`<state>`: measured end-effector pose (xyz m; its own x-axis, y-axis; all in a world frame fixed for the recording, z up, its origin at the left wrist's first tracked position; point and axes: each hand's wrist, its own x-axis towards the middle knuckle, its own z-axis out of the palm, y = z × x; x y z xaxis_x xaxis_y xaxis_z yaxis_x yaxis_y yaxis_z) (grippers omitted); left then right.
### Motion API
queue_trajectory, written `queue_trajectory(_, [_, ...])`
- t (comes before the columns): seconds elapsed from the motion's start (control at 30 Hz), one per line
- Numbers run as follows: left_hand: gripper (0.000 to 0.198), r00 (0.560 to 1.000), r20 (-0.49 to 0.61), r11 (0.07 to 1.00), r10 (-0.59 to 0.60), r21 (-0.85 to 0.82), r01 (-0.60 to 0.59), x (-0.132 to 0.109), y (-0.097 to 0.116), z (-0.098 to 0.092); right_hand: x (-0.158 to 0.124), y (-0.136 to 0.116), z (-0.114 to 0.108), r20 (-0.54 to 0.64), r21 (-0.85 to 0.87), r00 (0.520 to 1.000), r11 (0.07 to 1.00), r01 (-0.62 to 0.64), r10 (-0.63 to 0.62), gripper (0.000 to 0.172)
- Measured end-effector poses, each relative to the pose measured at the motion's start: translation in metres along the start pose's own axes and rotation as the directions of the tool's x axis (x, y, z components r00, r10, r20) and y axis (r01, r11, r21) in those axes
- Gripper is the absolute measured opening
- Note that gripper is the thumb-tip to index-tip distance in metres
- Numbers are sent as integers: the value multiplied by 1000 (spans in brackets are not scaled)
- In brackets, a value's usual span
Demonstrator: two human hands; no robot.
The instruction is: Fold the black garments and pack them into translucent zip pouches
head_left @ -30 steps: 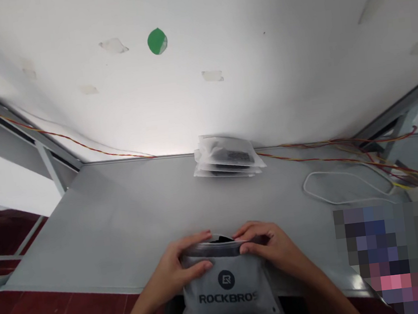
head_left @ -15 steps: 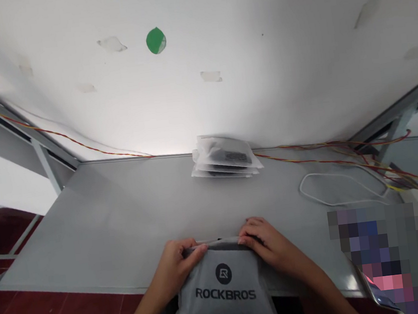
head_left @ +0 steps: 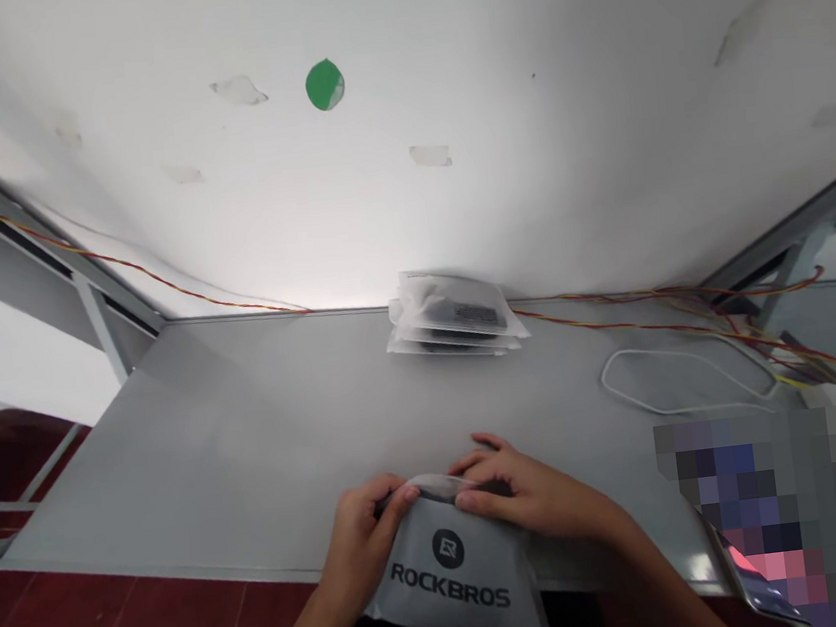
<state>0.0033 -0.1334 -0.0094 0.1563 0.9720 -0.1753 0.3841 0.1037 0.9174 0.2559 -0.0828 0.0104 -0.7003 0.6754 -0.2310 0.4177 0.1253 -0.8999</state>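
Note:
A grey pouch [head_left: 453, 581] printed ROCKBROS lies over the near edge of the grey table [head_left: 249, 423]. My left hand [head_left: 363, 531] pinches the pouch's top edge at its left end, fingers curled closed. My right hand [head_left: 521, 493] grips the same top edge from the right, thumb under and fingers over. The two hands nearly meet at the pouch's mouth. What is inside the pouch is hidden.
A stack of clear-wrapped packets [head_left: 455, 314] rests at the table's far edge by the white wall. A white cable loop [head_left: 686, 379] and red-yellow wires [head_left: 690, 318] lie at the right. A blurred patch covers the lower right corner.
The pouch's mouth, open with dark contents showing a second ago, is now pressed shut. My hands have moved closer together along its top edge.

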Motion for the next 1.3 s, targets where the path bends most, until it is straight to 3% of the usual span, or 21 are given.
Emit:
queue_trajectory(0.17, [51, 993, 88, 985, -77, -145, 89, -1, 0, -2, 3, -2, -8, 92, -5, 994, 999, 54, -53, 37])
queue_trajectory(0.27, [47, 969, 193, 945, -156, -255, 203, -1, 2, -4, -3, -6, -13, 13, 27, 998, 998, 56, -57, 30])
queue_trajectory(0.4, [42, 937, 250, 830, -242, -447, 334, 2, 7, -9, -10, -1, -12, -153, 161, 988, 987, 13, 12, 18])
queue_trajectory(0.5, [43, 940, 224, 752, -258, -564, 341, 5, 8, -13, -15, 13, -5, -336, 296, 926, 953, -70, 172, 47])
queue_trajectory(0.6, [53, 941, 180, 726, -286, -600, 336, 5, 7, -15, -21, 23, 5, -310, 442, 901, 885, -147, 305, 59])
queue_trajectory(0.7, [54, 952, 163, 787, -259, -536, 306, 4, 8, -18, -26, 23, 13, -240, 481, 909, 855, -193, 340, 61])
queue_trajectory(0.8, [41, 964, 211, 926, -162, -304, 222, 6, 13, -24, -25, 19, 15, -281, 463, 901, 869, -174, 330, 52])
queue_trajectory(0.93, [35, 943, 321, 988, -87, -91, 122, 12, 18, -32, -22, 16, 15, -330, 400, 903, 907, -129, 274, 38])
queue_trajectory(1.03, [29, 934, 345, 992, -89, -56, 115, 18, 17, -36, -21, 18, 16, -366, 378, 890, 918, -123, 270, 37])
queue_trajectory(1.2, [37, 911, 375, 979, -173, -38, 202, 26, 8, -40, -19, 22, 19, -445, 348, 857, 932, -103, 260, 38])
queue_trajectory(1.3, [38, 921, 334, 950, -198, -166, 265, 28, 5, -38, -17, 25, 21, -483, 389, 829, 917, -86, 282, 41])
